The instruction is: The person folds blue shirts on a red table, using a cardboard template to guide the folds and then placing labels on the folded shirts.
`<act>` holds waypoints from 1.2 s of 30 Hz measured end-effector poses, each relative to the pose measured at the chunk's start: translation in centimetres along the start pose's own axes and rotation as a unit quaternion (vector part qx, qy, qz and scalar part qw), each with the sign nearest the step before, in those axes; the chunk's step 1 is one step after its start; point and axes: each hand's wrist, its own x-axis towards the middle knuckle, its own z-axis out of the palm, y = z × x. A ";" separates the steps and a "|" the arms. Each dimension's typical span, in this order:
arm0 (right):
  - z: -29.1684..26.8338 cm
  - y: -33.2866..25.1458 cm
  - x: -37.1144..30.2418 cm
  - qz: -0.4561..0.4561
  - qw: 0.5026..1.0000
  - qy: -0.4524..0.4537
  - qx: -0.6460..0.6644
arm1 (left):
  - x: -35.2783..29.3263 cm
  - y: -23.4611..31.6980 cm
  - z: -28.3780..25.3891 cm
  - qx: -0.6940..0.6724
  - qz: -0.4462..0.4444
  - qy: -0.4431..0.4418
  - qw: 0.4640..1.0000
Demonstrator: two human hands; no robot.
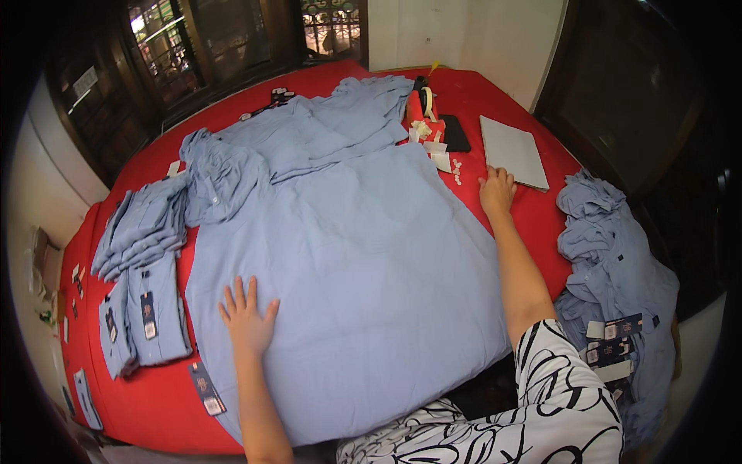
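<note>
A light blue shirt lies spread out before me, its sleeves and collar part bunched toward the far side. My left hand rests flat on its left part, fingers spread. At the right, my right hand reaches to the near corner of a stack of whitish boards. Its fingertips touch the boards' edge, with the thumb held apart; no firm grip shows. A dark tag lies by the shirt's left edge.
Folded blue shirts are piled at the left, with tagged folded ones nearer. A heap of blue shirts hangs at the right. A black flat item, white clips and a tape roll lie on the red cloth.
</note>
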 end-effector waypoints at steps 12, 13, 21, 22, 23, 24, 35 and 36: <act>2.3 2.3 8.0 0.158 0.975 -0.157 -0.023 | 0.0 0.8 -0.2 0.001 -0.021 0.029 0.999; 2.0 1.7 8.0 0.151 0.974 -0.168 -0.014 | -0.3 0.7 -0.2 -0.001 -0.026 0.030 0.999; -1.2 6.9 9.8 0.094 0.992 -0.036 0.075 | 0.0 0.1 0.7 -0.009 0.004 0.056 0.998; -3.0 6.8 9.1 0.107 0.991 -0.022 0.083 | 0.0 0.0 0.8 -0.010 0.009 0.063 0.998; -4.8 6.6 8.4 0.103 0.984 0.027 0.140 | -0.1 -0.1 0.7 -0.009 0.007 0.065 0.998; -6.7 6.5 7.2 0.098 0.973 0.075 0.197 | -0.3 -0.1 0.6 -0.008 0.006 0.067 0.998; -14.3 4.8 -15.8 0.053 0.625 -0.198 0.753 | -1.2 -1.6 1.6 -0.073 0.054 0.185 0.978; -12.8 4.7 -16.9 0.059 0.615 -0.237 0.750 | -1.8 -1.4 0.8 -0.087 0.040 0.158 0.983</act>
